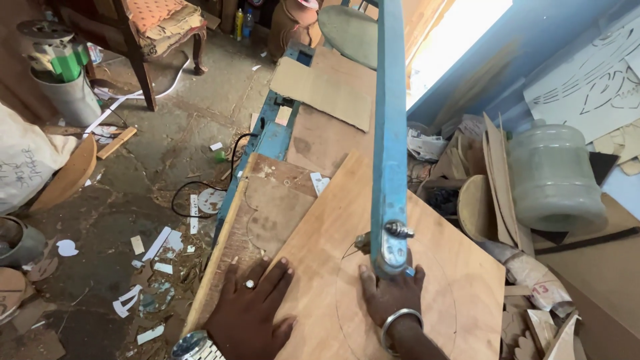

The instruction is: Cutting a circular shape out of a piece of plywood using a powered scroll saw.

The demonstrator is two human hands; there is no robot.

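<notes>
A square plywood sheet [373, 213] lies on a blue saw table, with a pencilled circle [453, 313] drawn on it. My left hand [252, 310], wearing a ring and a wristwatch, presses flat on the sheet's left edge. My right hand [392, 293], with a metal bangle, lies flat on the sheet inside the circle. It sits just under the end of a long blue saw arm [389, 133]. The arm's blade clamp [393, 250] hangs right above my right fingers. Neither hand grips anything.
The blue table frame [267, 143] carries more board pieces [320, 87]. A clear plastic jug [555, 177] and stacked offcuts [497, 180] stand at the right. A black cable [200, 190], scraps, a chair [157, 33] and a grey bucket [67, 97] occupy the floor at the left.
</notes>
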